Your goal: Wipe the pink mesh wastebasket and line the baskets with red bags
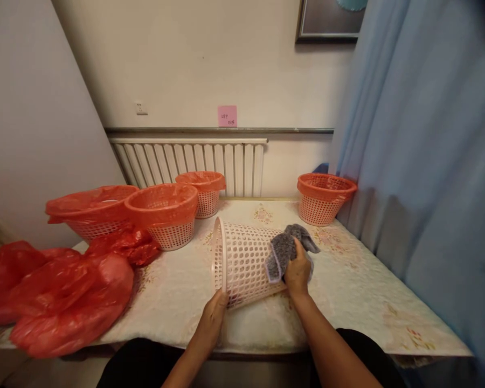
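A pale pink perforated plastic wastebasket (246,258) lies tipped on its side over the table, its open mouth facing left. My left hand (215,312) grips the rim at its lower near edge, fingers partly hidden inside. A grey cloth (285,253) with a light purple edge is bunched in my right hand (298,272), which presses it against the basket near the base. The right fingertips are hidden by the cloth.
Several similar baskets lined with red bags stand around: one basket (325,196) at back right, others (172,234) at left. Loose red plastic bags (76,296) pile at the table's left. A blue curtain (420,161) hangs along the right; a radiator (194,159) is behind.
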Demonstrator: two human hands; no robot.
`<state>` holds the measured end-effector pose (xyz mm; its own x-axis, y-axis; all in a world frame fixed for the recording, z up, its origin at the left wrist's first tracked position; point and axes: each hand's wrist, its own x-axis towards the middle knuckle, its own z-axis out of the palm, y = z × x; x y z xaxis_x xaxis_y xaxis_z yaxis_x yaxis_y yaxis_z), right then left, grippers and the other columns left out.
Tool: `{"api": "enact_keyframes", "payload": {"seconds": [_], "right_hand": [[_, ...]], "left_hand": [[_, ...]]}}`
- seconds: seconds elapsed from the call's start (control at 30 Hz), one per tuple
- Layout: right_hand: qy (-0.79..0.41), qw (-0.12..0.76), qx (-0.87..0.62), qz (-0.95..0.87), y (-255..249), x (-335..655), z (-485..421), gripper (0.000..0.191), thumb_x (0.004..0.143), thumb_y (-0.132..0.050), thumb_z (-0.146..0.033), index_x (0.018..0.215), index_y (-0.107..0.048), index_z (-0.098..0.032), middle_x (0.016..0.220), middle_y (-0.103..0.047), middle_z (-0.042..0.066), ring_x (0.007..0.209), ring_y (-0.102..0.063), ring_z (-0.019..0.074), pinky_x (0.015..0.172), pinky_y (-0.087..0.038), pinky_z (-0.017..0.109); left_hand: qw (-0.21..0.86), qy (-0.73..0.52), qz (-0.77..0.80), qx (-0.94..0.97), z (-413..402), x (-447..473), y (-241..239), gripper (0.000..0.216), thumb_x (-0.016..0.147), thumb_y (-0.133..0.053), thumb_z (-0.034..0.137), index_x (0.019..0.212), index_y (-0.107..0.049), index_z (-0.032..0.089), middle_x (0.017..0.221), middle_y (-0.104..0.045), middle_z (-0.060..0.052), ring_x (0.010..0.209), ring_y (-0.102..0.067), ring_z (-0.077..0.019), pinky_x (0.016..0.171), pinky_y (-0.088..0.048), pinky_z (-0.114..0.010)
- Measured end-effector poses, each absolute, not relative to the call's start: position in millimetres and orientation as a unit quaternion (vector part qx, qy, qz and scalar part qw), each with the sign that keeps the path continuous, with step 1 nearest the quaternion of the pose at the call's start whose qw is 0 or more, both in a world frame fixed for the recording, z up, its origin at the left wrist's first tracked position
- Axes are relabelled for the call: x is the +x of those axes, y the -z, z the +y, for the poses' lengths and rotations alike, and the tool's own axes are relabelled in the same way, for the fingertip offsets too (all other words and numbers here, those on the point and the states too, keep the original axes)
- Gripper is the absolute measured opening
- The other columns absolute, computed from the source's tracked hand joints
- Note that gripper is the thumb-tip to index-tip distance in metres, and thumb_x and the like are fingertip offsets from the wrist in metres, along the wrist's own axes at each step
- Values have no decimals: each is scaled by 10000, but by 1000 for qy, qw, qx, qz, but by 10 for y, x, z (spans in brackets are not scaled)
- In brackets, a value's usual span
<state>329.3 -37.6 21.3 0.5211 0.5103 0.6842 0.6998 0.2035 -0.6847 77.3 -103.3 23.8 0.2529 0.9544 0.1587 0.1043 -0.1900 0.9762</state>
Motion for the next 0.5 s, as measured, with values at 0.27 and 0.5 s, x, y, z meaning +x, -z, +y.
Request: {"api": "enact_keyframes", "payload": {"seconds": [0.27,0.5], "right_hand": [[57,632,-616,-467,-156,3239,-406,604,739,-392,-104,1323,-537,-152,1279,-618,117,1178,-571,250,1029,-441,455],[123,565,-452,-679,-166,2480,-882,605,745,-435,-51,1325,-524,-197,1275,-613,102,1299,-481,255,1069,-423,507]], "left_hand": [[459,-424,409,665,-1068,655,-40,644,882,-394,662,1202,-661,171,1310,-641,-98,1303,-497,-299,1166,-277,-476],[438,-434,431,659,-1065,781,-117,625,902,-347,640,1101,-687,155,1190,-702,-117,1180,-581,-293,1089,-392,-428]]}}
